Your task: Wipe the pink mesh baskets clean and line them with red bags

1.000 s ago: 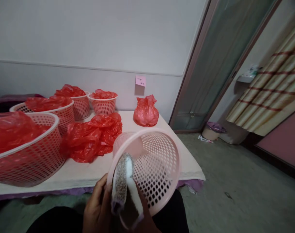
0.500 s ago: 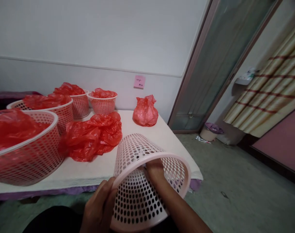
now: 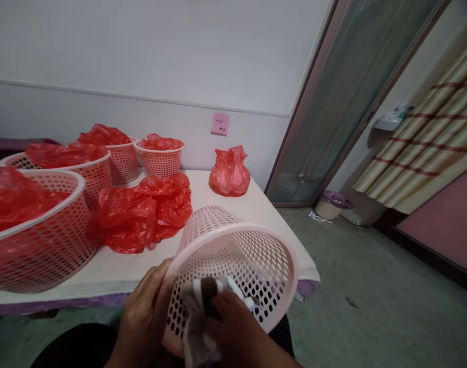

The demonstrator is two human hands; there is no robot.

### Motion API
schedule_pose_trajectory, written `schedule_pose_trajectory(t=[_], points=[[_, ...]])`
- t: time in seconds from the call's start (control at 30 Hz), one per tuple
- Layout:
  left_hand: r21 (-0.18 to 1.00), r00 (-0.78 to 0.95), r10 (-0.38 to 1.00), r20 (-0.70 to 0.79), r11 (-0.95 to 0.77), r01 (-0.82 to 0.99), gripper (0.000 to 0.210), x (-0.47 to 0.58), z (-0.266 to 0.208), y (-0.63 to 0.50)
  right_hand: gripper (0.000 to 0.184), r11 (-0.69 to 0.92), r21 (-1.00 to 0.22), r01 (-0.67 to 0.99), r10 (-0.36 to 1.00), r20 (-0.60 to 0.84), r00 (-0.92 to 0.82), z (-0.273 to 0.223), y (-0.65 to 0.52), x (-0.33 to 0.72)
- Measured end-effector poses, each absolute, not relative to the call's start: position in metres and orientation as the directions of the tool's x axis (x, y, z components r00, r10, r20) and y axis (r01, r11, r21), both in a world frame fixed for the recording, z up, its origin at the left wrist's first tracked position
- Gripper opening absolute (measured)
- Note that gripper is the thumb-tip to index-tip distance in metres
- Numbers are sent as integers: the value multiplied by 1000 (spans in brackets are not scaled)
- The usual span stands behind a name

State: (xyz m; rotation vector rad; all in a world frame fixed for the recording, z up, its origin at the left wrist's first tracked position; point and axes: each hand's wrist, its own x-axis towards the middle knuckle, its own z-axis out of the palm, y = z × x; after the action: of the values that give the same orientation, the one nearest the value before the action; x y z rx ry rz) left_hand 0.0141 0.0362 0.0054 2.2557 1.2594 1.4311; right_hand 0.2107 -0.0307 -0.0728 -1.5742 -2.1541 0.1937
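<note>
A pale pink perforated plastic basket (image 3: 256, 266) lies tilted on its side near the table's front edge, its mouth turned toward me. My left hand (image 3: 145, 306) is closed on its rim at the left. Inside the mouth, my right hand (image 3: 233, 322) grips a cloth (image 3: 197, 312) with white, grey and brown parts, which hangs down against the lower inside wall. The fingertips of the right hand are partly hidden by the cloth. Just beyond the basket, a crumpled heap of red plastic bags (image 3: 145, 212) rests on the white-covered table (image 3: 256, 207).
Several pink baskets with red bags, among them a big near one (image 3: 45, 250) and a small far one (image 3: 160, 158), stand at left. A tied red bag (image 3: 230, 174) sits by the wall under a pink note (image 3: 220, 124). A bin (image 3: 330, 205) stands on the floor at right.
My right hand has drawn back from deep inside the basket to its mouth, and the cloth now shows in it. The basket has tipped its mouth slightly up; my left hand still holds the rim.
</note>
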Motion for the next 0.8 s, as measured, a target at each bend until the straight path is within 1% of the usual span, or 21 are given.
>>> schedule_pose_trajectory(t=[0.07, 0.1, 0.17, 0.23, 0.27, 0.3, 0.37, 0.43, 0.47, 0.5, 0.53, 0.6, 0.63, 0.67, 0.7, 0.77, 0.8], points=[[584, 149, 759, 633, -596, 551, 28, 12, 9, 42, 9, 277, -360, 891, 942, 285, -178, -70, -46, 215], [601, 139, 768, 626, -588, 541, 29, 13, 11, 45, 13, 270, -327, 906, 938, 301, -171, -68, -51, 218], [629, 133, 783, 607, -577, 522, 30, 17, 16, 47, 16, 336, -203, 920, 896, 370, -246, -67, -56, 222], [629, 160, 780, 604, -591, 505, 30, 23, 22, 49, 18, 429, -35, 902, 819, 436, -373, -69, -57, 223], [624, 178, 775, 606, -602, 498, 30, 26, 25, 50, 20, 448, 26, 894, 786, 464, -408, -72, -56, 223], [621, 190, 772, 606, -609, 493, 30, 28, 28, 51, 22, 453, 58, 889, 764, 488, -422, -74, -55, 222], [639, 172, 784, 596, -593, 489, 28, 30, 31, 49, 26, 449, 56, 892, 741, 535, -406, -78, -52, 217], [701, 115, 830, 545, -527, 481, 28, 31, 28, 44, 28, 461, 4, 887, 723, 577, -379, -76, -48, 208], [739, 87, 857, 507, -485, 467, 29, 31, 24, 40, 31, 473, -53, 879, 721, 597, -352, -72, -46, 203], [780, 68, 886, 458, -438, 447, 31, 31, 18, 35, 36, 480, -146, 865, 729, 614, -301, -66, -43, 197], [820, 58, 913, 404, -389, 420, 33, 31, 11, 29, 42, 478, -270, 836, 749, 623, -227, -59, -40, 191], [877, 36, 951, 306, -296, 378, 37, 30, -3, 18, 52, 457, -534, 712, 800, 596, -66, -45, -33, 179], [891, 14, 961, 277, -263, 369, 39, 29, -9, 14, 54, 448, -624, 640, 824, 565, -26, -40, -30, 174], [896, -13, 964, 267, -243, 371, 40, 28, -13, 12, 53, 441, -676, 591, 845, 535, -19, -37, -28, 169], [892, -40, 960, 278, -243, 381, 40, 25, -16, 10, 51, 443, -695, 567, 859, 510, -46, -36, -26, 165], [860, -67, 938, 340, -282, 425, 37, 19, -17, 12, 42, 442, -688, 576, 878, 462, -122, -40, -24, 161], [837, -68, 921, 382, -314, 447, 34, 17, -16, 14, 34, 407, -663, 628, 896, 425, -131, -45, -23, 160]])
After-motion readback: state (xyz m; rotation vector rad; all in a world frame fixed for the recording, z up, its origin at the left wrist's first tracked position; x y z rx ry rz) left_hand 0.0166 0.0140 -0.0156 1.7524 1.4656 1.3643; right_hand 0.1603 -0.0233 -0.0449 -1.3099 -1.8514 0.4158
